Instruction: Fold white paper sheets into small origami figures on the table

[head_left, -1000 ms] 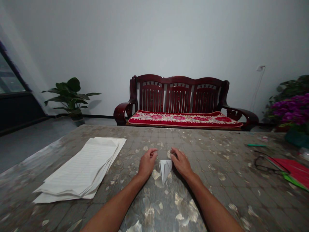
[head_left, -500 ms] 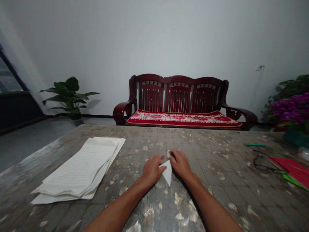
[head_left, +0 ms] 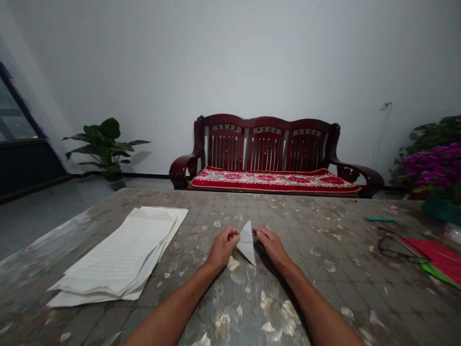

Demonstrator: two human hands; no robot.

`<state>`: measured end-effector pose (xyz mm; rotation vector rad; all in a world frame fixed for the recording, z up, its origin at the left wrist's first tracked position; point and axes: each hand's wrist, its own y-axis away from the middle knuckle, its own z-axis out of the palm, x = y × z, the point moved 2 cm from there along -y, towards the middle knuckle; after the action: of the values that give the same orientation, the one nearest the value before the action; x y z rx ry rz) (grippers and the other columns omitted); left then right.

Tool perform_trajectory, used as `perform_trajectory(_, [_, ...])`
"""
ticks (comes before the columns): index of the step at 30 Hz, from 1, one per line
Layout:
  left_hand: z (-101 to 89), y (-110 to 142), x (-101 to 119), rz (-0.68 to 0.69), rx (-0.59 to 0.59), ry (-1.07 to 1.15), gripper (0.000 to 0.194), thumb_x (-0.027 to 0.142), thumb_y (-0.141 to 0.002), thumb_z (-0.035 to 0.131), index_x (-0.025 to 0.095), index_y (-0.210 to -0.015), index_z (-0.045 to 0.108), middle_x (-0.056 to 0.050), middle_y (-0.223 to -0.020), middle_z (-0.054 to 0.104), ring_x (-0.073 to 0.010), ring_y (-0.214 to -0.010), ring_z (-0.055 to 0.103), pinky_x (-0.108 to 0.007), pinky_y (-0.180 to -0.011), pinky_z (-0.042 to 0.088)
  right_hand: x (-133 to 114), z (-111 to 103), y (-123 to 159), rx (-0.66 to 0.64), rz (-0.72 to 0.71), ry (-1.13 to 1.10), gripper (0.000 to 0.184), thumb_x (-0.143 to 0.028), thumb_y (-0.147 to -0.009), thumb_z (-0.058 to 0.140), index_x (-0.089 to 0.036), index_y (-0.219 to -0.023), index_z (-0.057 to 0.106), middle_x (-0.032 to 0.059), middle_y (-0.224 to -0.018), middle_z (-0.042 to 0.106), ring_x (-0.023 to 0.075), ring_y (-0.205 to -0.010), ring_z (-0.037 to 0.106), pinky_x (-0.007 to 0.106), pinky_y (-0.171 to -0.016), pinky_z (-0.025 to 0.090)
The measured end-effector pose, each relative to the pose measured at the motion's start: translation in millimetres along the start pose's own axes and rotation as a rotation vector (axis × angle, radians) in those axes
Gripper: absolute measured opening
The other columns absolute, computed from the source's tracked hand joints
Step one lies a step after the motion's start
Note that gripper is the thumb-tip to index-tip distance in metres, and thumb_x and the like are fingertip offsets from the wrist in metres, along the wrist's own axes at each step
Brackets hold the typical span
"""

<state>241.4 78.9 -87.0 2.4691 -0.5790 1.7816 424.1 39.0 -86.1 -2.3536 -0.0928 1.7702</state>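
Observation:
Between my hands is a small folded piece of white paper (head_left: pixel 247 243), triangular, with one point toward the far side and another toward me. My left hand (head_left: pixel 224 245) pinches its left edge between thumb and fingers. On the other side, my right hand (head_left: pixel 269 244) has its fingers curled together at the paper's right edge, gripping it near the upper part. The paper is held just over the patterned tabletop (head_left: pixel 306 298). Fingertips of both hands are partly hidden.
A stack of lined paper sheets (head_left: pixel 118 254) lies to the left. At right are eyeglasses (head_left: pixel 398 247), red paper (head_left: pixel 437 259), a green pen (head_left: pixel 381 219) and purple flowers (head_left: pixel 434 163). Beyond the table stands a wooden bench (head_left: pixel 266 149), with a potted plant (head_left: pixel 108 144) further left.
The folded paper has been lifted and turned, so its far point now shows above my fingers. My hands have gone from pressing on it to pinching its sides.

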Motion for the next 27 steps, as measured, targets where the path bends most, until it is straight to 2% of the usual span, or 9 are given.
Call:
perform_trajectory(3, [-3.0,-4.3,-0.4,0.021,-0.009,0.147,0.023,0.037,-0.074,0.056,0.017,-0.085,0.059,0.001,-0.074,0.060,-0.0151,-0.069,0.054,-0.025,-0.067,0.041,-10.0,9.3,4.7,-0.127,0.009,-0.194,0.047,-0.061,-0.085,0.051,-0.018,-0.090,0.070,0.0028,-0.081,0.067,0.0179,-0.076,0.059,0.028,-0.070,0.046])
perform_trajectory(5, [-3.9,-4.9,0.0,0.025,-0.026,0.204,0.024,0.039,-0.073,0.058,0.017,-0.083,0.058,0.002,-0.072,0.058,-0.0142,-0.067,0.053,-0.024,-0.066,0.041,-11.7,14.9,6.7,-0.142,0.075,-0.258,0.050,-0.066,-0.081,0.056,-0.017,-0.080,0.067,-0.0007,-0.066,0.059,0.0131,-0.060,0.051,0.024,-0.056,0.039])
perform_trajectory(7, [-4.4,-4.6,0.2,0.029,-0.029,0.220,0.024,0.040,-0.072,0.059,0.018,-0.081,0.057,0.003,-0.069,0.056,-0.0132,-0.065,0.051,-0.024,-0.064,0.039,-11.5,19.6,7.6,-0.156,0.129,-0.302,0.053,-0.069,-0.077,0.060,-0.017,-0.077,0.065,-0.0029,-0.060,0.052,0.0103,-0.053,0.044,0.021,-0.050,0.034])
perform_trajectory(11, [-2.9,-3.8,-0.6,0.026,-0.033,0.213,0.023,0.039,-0.073,0.058,0.018,-0.080,0.056,0.003,-0.069,0.055,-0.0129,-0.064,0.050,-0.024,-0.064,0.039,-13.5,24.4,8.6,-0.184,0.136,-0.364,0.054,-0.070,-0.075,0.062,-0.017,-0.081,0.067,-0.0034,-0.061,0.050,0.0094,-0.053,0.043,0.020,-0.050,0.035])
perform_trajectory(17, [-1.9,-5.5,-2.7,0.007,-0.004,0.207,0.023,0.041,-0.073,0.057,0.018,-0.080,0.055,0.003,-0.072,0.057,-0.0143,-0.068,0.053,-0.026,-0.067,0.042,-16.0,25.0,9.9,-0.215,0.088,-0.363,0.052,-0.065,-0.078,0.063,-0.018,-0.101,0.068,-0.0024,-0.069,0.054,0.0097,-0.057,0.045,0.020,-0.052,0.037])
perform_trajectory(20, [-0.6,-5.6,-4.6,-0.014,-0.028,0.226,0.025,0.042,-0.074,0.056,0.019,-0.082,0.053,0.004,-0.069,0.055,-0.0131,-0.063,0.051,-0.024,-0.061,0.040,-14.5,24.9,9.3,-0.204,0.100,-0.344,0.052,-0.065,-0.076,0.064,-0.018,-0.097,0.069,-0.0022,-0.068,0.054,0.0102,-0.056,0.046,0.021,-0.052,0.039])
perform_trajectory(23, [1.9,-4.3,-6.3,-0.069,-0.053,0.270,0.028,0.045,-0.076,0.055,0.019,-0.085,0.051,0.008,-0.060,0.047,-0.0093,-0.052,0.042,-0.020,-0.051,0.032,-14.8,25.4,9.3,-0.221,0.105,-0.368,0.052,-0.066,-0.076,0.064,-0.017,-0.093,0.069,-0.0018,-0.066,0.055,0.0109,-0.056,0.047,0.022,-0.053,0.041])
perform_trajectory(27, [3.6,-2.2,-3.9,-0.111,-0.095,0.316,0.028,0.045,-0.075,0.055,0.019,-0.086,0.051,0.009,-0.056,0.043,-0.0073,-0.047,0.037,-0.019,-0.047,0.027,-15.8,26.3,10.4,-0.241,0.132,-0.400,0.050,-0.065,-0.078,0.062,-0.017,-0.090,0.069,0.0004,-0.070,0.059,0.0115,-0.059,0.052,0.022,-0.054,0.043])
